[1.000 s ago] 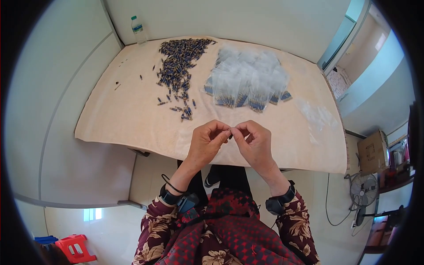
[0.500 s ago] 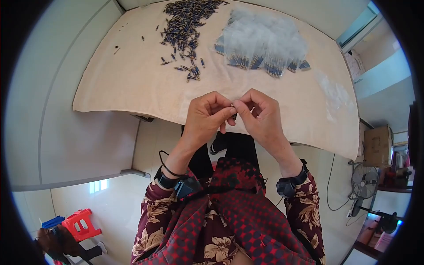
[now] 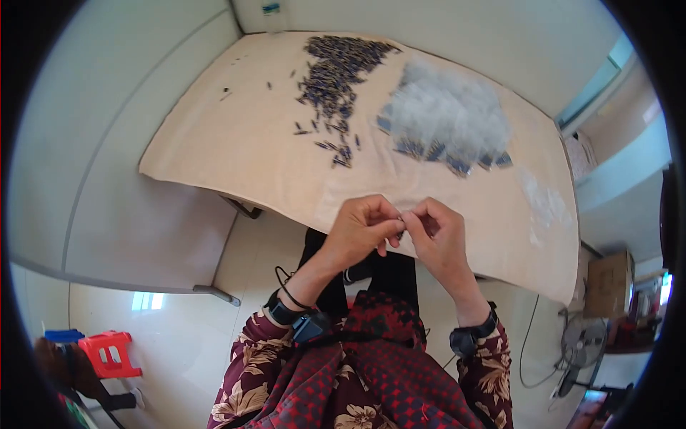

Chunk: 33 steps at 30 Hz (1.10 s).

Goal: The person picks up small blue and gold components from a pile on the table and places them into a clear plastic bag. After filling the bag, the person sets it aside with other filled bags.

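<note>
My left hand (image 3: 364,232) and my right hand (image 3: 437,236) meet fingertip to fingertip at the table's near edge. Both are closed in a pinch around one small dark piece (image 3: 401,234), mostly hidden by the fingers. Beyond them lies a loose pile of small slim dark-blue pieces with brass-coloured ends (image 3: 332,79), some scattered toward me. To its right, clear plastic bags (image 3: 454,107) lie heaped, with rows of similar pieces showing along their near side.
A cream cloth covers the table (image 3: 229,143). Thin clear plastic (image 3: 543,204) lies at its right side. On the floor are a red stool (image 3: 111,355) at left, a fan (image 3: 584,339) and a cardboard box (image 3: 607,282) at right. Another person's leg (image 3: 118,400) shows at lower left.
The view has tilted up and shifted, so the table and hands appear lower and further right. Both hands stay pinched together on the small piece.
</note>
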Each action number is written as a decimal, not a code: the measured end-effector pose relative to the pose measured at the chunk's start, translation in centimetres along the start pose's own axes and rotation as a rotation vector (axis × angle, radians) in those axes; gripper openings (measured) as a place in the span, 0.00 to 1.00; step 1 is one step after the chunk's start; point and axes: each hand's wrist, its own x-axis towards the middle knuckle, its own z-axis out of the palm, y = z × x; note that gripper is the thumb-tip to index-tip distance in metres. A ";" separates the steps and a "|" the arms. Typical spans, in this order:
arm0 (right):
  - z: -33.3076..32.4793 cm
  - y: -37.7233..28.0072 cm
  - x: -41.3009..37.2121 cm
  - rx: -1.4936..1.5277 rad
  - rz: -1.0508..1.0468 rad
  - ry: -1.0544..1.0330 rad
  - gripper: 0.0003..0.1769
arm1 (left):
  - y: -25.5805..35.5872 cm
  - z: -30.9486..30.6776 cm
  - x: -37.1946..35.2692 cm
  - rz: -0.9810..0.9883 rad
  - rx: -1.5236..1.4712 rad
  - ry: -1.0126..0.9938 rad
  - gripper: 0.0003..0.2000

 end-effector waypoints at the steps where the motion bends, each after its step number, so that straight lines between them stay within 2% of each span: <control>1: 0.2 -0.2 -0.1 0.007 -0.029 -0.017 0.08 | 0.1 0.0 -0.2 -0.002 0.002 -0.003 0.02; 4: 0.1 -0.8 -0.7 0.034 0.048 -0.032 0.08 | 0.7 0.0 -1.0 0.014 0.020 -0.033 0.02; 9: 0.3 -1.1 -1.1 0.056 -0.031 -0.020 0.08 | 1.2 0.5 -1.8 0.030 0.054 0.005 0.03; 15: -0.4 -0.7 -1.4 0.034 -0.019 0.003 0.08 | 0.8 1.1 -1.3 0.012 0.064 0.009 0.04; 23: -2.0 -0.9 -0.5 -0.050 -0.056 0.024 0.05 | 0.4 1.1 1.1 0.040 0.060 -0.061 0.04; 27: -1.9 -0.5 -1.1 -0.096 -0.058 0.049 0.04 | 0.1 1.4 1.2 -0.025 0.034 -0.051 0.05; 29: -2.0 -0.5 -0.9 -0.195 -0.139 0.085 0.04 | 0.1 1.6 1.0 -0.069 0.037 -0.038 0.04; 33: -2.0 -0.4 -1.4 -0.176 -0.105 0.099 0.03 | -0.1 2.0 0.9 -0.089 0.032 -0.041 0.04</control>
